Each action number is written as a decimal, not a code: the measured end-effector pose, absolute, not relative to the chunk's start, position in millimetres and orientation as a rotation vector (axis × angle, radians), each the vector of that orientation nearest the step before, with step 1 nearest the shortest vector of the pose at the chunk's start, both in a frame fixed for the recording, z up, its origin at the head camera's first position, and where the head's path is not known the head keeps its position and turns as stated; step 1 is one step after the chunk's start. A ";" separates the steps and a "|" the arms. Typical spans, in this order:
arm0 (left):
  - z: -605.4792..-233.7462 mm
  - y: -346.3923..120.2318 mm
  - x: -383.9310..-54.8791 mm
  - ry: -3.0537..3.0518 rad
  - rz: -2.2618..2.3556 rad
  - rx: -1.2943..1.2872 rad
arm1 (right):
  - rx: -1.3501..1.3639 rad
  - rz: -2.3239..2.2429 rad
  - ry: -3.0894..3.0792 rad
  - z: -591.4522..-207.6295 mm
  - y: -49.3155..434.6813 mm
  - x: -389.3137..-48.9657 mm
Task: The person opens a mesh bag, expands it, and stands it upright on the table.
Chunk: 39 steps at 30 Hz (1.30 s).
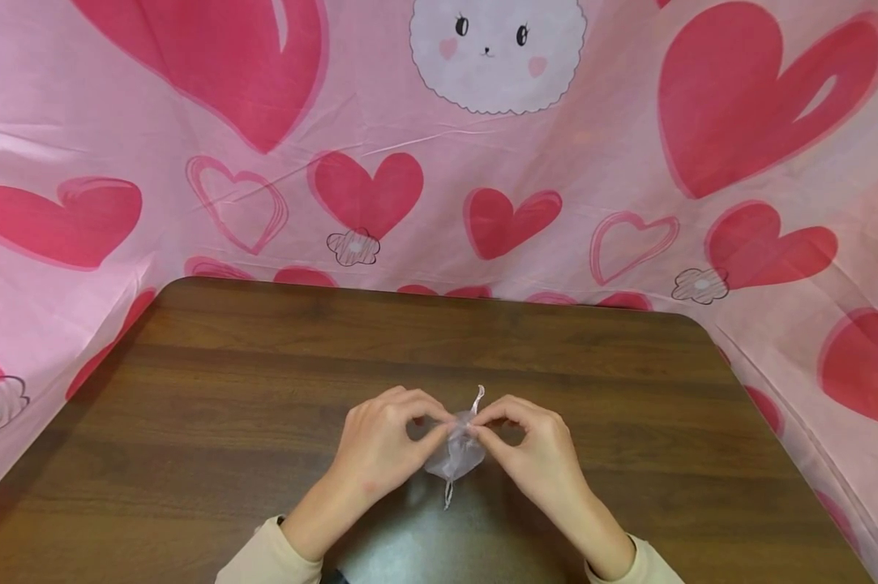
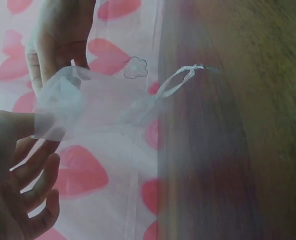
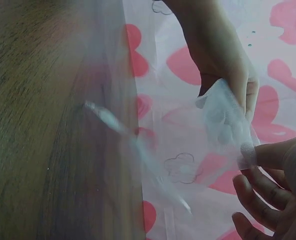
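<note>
Small sheer pouch (image 1: 456,456) held just above the table (image 1: 263,389), near its front edge, between both hands. Left hand (image 1: 380,446) pinches the left side of the pouch mouth with thumb and forefinger; right hand (image 1: 541,454) pinches the right side the same way, other fingers (image 3: 258,195) loosely curled and off the fabric. Drawstring (image 1: 477,399) loop sticks up behind the mouth, another tail hangs below the pouch. Left wrist view shows the mesh (image 2: 87,107) see-through, gathered and limp, string (image 2: 180,80) trailing free. Judgement: near weightless, fully soft, no shape of its own, likely snags or tears if pulled hard. Best hold is at the mouth hem or the string, not the thin body. Pink heart cloth (image 1: 117,122) drapes behind and beside the table.
</note>
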<state>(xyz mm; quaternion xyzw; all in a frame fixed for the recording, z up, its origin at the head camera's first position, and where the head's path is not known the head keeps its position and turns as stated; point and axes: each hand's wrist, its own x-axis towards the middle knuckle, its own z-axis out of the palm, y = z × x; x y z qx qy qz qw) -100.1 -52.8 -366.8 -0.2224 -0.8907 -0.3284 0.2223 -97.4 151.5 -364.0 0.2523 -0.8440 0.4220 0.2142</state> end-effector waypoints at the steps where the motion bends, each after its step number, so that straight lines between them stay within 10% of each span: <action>1: -366.7 -52.8 -100.0 -2.455 -0.911 -0.603 | 0.701 1.172 -2.346 -363.9 151.6 -97.6; 39: -366.9 -53.8 -102.1 -2.413 -0.865 -0.643 | 0.650 1.090 -2.410 -363.4 150.7 -96.9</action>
